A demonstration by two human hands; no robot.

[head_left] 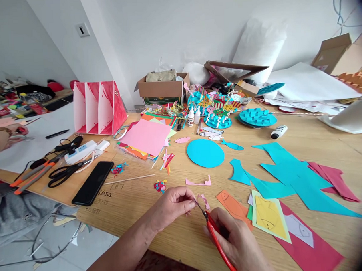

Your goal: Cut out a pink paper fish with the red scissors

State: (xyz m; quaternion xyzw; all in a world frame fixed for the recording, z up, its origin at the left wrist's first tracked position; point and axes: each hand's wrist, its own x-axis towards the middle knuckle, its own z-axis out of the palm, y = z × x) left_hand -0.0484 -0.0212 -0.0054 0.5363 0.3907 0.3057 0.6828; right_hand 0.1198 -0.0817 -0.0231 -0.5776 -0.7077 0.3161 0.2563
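Observation:
My right hand (233, 239) is wrapped round red-handled scissors (214, 234), their dark blades pointing up and left. The blade tips reach the fingertips of my left hand (178, 203), which is closed in a pinch. What it pinches is too small and hidden to make out. A narrow pink paper scrap (204, 201) is just beyond the blades. Farther off lies a longer pink offcut (198, 182). Right of the blades is an orange paper fish (232, 203), and beside it a yellow paper with a drawn fish (267, 215).
A blue paper circle (205, 153), blue offcuts (296, 172) and dark pink paper (311, 241) spread across the table. On the left are a phone (93, 183), black scissors (65, 172) and a red-and-white divided stand (98, 109). Another person's hand (14, 130) is at far left.

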